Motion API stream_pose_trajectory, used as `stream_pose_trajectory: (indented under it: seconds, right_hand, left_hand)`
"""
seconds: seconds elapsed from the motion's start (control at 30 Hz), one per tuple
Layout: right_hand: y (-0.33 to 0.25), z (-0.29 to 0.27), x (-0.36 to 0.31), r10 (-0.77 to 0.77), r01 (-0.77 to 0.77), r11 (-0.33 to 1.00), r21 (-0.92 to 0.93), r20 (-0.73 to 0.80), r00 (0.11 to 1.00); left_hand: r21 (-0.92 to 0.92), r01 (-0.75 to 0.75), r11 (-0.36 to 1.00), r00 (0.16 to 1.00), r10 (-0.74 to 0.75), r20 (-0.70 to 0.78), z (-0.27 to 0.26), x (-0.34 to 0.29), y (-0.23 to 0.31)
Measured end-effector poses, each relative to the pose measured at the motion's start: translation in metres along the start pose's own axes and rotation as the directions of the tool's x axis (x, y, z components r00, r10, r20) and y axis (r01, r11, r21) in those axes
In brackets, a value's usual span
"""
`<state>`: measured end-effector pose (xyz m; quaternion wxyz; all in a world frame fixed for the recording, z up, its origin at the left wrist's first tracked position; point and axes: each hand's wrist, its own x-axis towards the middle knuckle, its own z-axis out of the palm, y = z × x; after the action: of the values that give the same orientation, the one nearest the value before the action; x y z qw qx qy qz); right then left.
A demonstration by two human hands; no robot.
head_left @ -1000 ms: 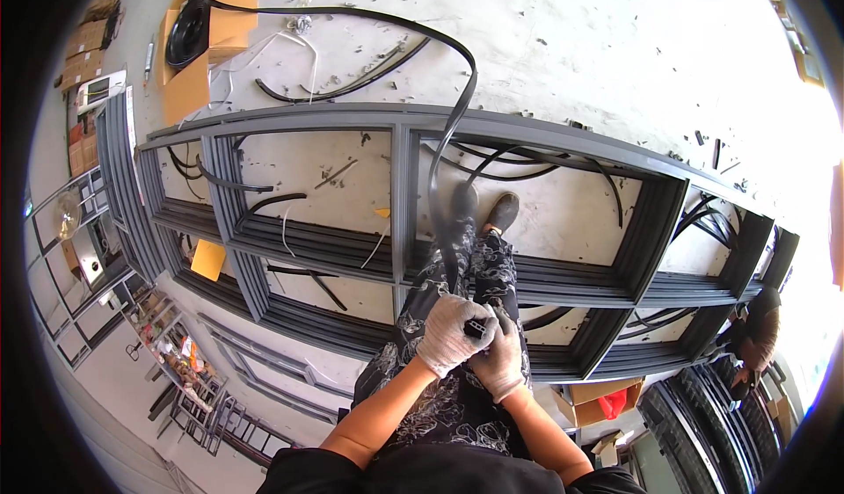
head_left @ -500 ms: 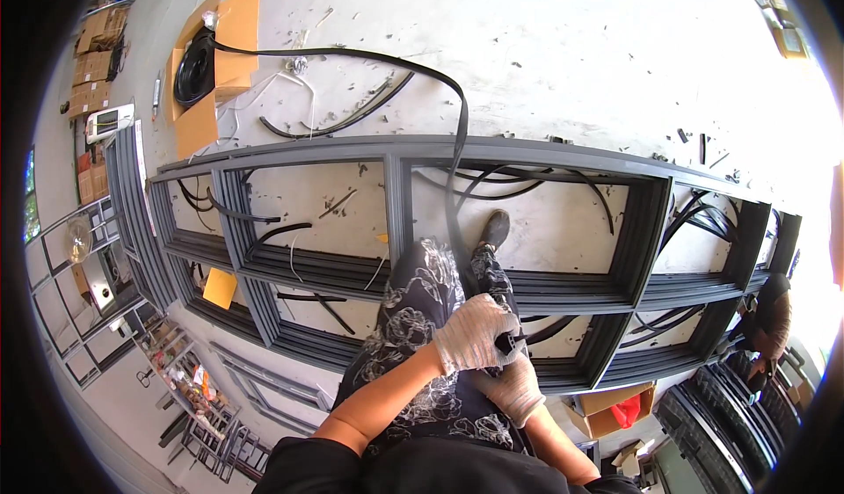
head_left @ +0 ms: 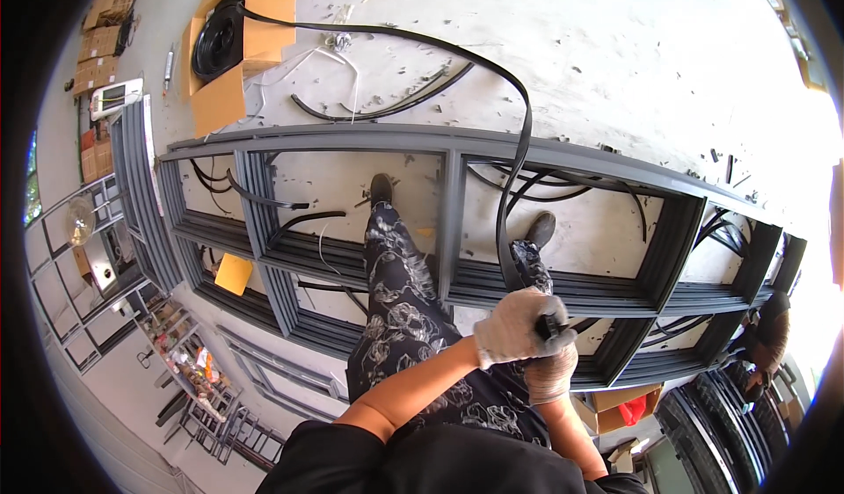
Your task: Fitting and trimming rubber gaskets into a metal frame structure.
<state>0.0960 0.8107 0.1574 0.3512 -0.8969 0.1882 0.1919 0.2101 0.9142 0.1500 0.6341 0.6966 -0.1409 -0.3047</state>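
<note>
My left hand (head_left: pixel 517 327), in a pale work glove, is closed round a black rubber strip (head_left: pixel 525 134), and a dark end of it pokes out at the fingers. The strip runs back from the hand in a loose arc to a black coil (head_left: pixel 218 44) in an opened cardboard box (head_left: pixel 220 100). Just below and touching the left hand is my gloved right hand (head_left: pixel 551 375); its fingers curl closed, and what they hold is hidden. Under the strip lies a stack of grey metal window frames (head_left: pixel 449 204), with my legs standing inside its openings.
Loose black strip pieces (head_left: pixel 303 221) hang in the frames. Cut strips (head_left: pixel 413 103) and scraps litter the pale floor. A yellow card (head_left: pixel 233 273) rests on the frames at left. Another person (head_left: pixel 772 331) is at the right end, near stacked dark profiles (head_left: pixel 703 424).
My left leg has stepped forward into a frame opening. Both hands have moved right with the strip, the left one slightly up, and the strip's arc now bows wider to the right.
</note>
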Motion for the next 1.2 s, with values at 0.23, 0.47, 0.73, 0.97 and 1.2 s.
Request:
stream_pose_trajectory:
  seconds: [0.23,0.47,0.73,0.97,1.2]
  right_hand:
    - [-0.093,0.074,0.026,0.159,-0.029,0.945,0.326,-0.379,0.911]
    - [-0.274,0.119,0.060,0.022,0.039,0.712,0.701,-0.078,0.997]
    - [-0.274,0.171,0.020,-0.322,-0.341,0.442,0.830,0.502,0.803]
    - [-0.270,0.209,0.002,0.068,-0.201,0.797,0.569,0.246,0.967]
    - [-0.139,0.230,-0.060,0.424,-0.394,0.905,-0.159,0.315,0.849]
  left_hand:
    - [-0.043,-0.129,0.991,0.979,0.121,-0.166,-0.155,-0.040,-0.001]
    - [-0.885,0.205,0.417,0.974,0.007,0.228,-0.315,-0.113,0.050]
    - [-0.971,0.239,0.004,0.968,0.072,0.238,-0.368,-0.132,0.067]
    - [-0.766,0.358,0.535,0.916,-0.359,0.177,-0.348,-0.137,0.002]
    - [0.861,0.291,0.417,0.542,-0.813,0.211,-0.326,-0.231,-0.072]
